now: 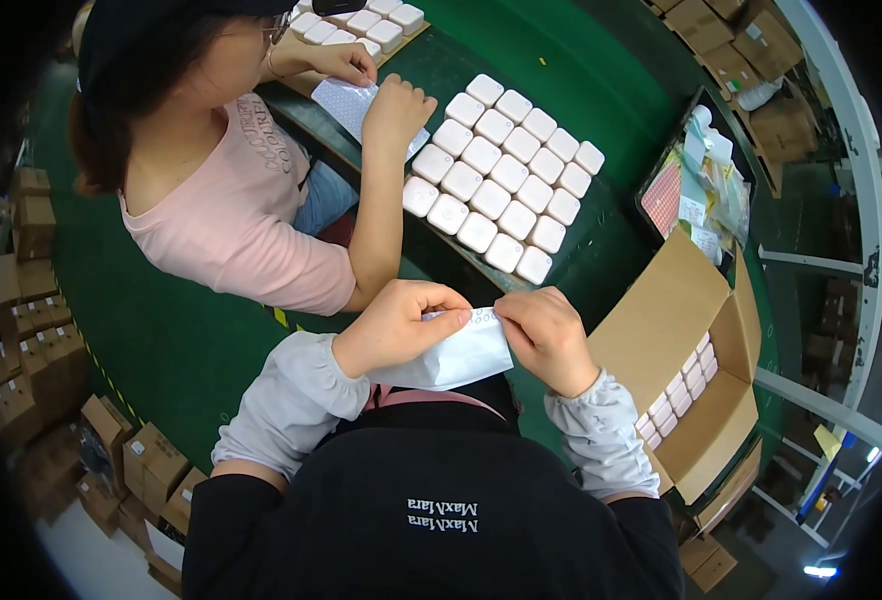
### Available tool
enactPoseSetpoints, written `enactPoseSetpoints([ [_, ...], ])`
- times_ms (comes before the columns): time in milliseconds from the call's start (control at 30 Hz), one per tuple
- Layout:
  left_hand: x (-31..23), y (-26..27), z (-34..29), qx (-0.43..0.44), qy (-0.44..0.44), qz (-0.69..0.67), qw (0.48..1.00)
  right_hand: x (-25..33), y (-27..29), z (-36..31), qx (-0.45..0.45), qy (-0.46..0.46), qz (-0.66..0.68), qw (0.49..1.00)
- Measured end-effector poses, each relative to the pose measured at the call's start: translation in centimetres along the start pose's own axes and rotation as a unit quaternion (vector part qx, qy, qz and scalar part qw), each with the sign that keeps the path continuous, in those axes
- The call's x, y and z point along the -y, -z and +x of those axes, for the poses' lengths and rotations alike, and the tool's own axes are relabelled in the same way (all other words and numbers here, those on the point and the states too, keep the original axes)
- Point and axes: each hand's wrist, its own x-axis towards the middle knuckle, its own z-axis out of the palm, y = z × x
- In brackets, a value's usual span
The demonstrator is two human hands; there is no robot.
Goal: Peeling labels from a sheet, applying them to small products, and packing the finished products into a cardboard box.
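Between my hands, in front of my waist, is a white sheet with small round marks along its upper edge [458, 358], which looks like a sheet of round stickers. My left hand [397, 324] pinches the sheet near its upper left corner with thumb and fingers. At the upper right corner my right hand [551, 338] has its fingertips closed on the same sheet. The lower part of the sheet hangs bent toward me. Beyond my hands, rows of white rounded-square boxes [509, 172] stand close together on the green table [601, 262].
At my left a co-worker in a pink top [236, 230] holds another sticker sheet [345, 106]. An open carton [701, 435] with more white boxes stands at my right. Behind it is a bin of scrap sheets and bags [713, 185]. Stacked cartons [156, 465] line the left.
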Motion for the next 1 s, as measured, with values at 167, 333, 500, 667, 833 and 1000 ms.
enactPoseSetpoints([
  [167,0.2,0.1,0.3,0.009,0.015,-0.029,0.999,-0.5,0.3,-0.1,-0.002,0.066,-0.046,0.997],
  [333,0.1,0.1,0.6,0.022,0.031,-0.060,0.997,-0.9,0.8,0.0,0.008,0.123,-0.068,0.990],
  [500,0.1,0.3,0.9,0.037,0.029,-0.022,0.999,-0.8,0.8,-0.1,0.011,0.039,0.052,0.998],
  [667,-1.2,0.2,1.5,0.103,0.027,0.137,0.985,-0.9,1.5,0.1,0.070,-0.115,0.201,0.970],
  [833,0.1,-0.9,1.8,0.095,0.034,-0.001,0.995,-0.9,1.3,0.0,0.025,-0.085,0.173,0.981],
  [1000,0.4,-1.1,1.8,0.080,0.041,-0.056,0.994,-0.2,1.5,0.4,0.012,0.016,0.039,0.999],
])
